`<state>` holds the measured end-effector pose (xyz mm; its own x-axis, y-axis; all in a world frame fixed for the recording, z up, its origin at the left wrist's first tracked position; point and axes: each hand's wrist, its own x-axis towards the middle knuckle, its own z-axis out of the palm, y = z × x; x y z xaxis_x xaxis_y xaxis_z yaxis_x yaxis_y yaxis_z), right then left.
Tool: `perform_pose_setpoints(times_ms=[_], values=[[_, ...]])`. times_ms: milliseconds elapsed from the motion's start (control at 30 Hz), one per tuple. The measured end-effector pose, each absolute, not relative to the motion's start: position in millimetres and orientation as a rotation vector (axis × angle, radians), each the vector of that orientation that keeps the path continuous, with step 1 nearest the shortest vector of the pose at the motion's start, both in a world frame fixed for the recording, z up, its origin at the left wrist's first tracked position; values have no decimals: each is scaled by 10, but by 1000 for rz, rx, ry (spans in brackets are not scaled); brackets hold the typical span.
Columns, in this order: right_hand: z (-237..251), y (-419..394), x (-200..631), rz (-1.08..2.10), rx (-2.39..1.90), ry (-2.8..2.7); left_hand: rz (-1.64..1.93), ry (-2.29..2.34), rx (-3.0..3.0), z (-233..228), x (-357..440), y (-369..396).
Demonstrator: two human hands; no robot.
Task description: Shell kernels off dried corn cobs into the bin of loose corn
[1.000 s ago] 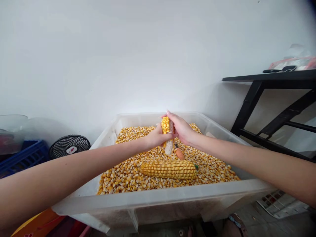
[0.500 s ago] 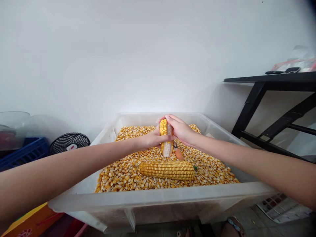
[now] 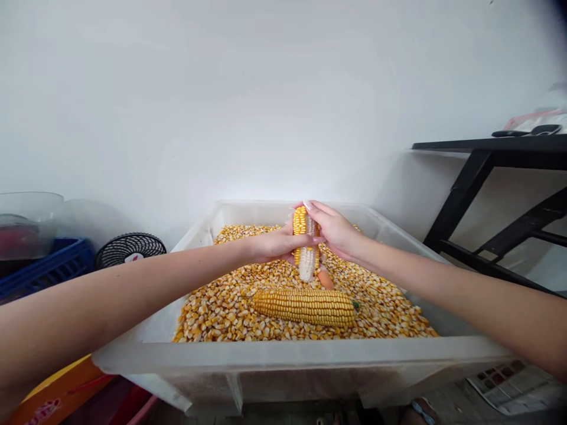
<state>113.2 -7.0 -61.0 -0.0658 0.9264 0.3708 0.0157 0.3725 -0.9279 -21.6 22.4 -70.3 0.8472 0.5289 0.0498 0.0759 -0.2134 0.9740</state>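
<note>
Half-stripped yellow corn cob (image 3: 305, 248) is standing upright above the translucent plastic bin (image 3: 283, 354) of loose kernels, left hand (image 3: 277, 245) and right hand (image 3: 336, 230) both gripping it; a whole yellow cob (image 3: 305, 307) is lying just nearer.

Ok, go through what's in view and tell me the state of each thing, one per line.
Left hand: closed around the held cob.
Right hand: gripping the cob's top.
Held cob: upright, lower part bare of kernels.
Whole cob: lying flat on the kernels, untouched.
Plastic bin: open, holding loose kernels.
Fan: lying face up on the floor.
</note>
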Motion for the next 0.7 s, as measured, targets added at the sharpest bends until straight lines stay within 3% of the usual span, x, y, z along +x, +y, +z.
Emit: perform_pose_setpoints(times_ms=[467,700], values=[[-503,-49,1151,1102,-860,-1352,490,512,1764,-662,-225,229],[-525,-64,1188,1147,-844,-1379,339,329,1600,-652,-225,229]])
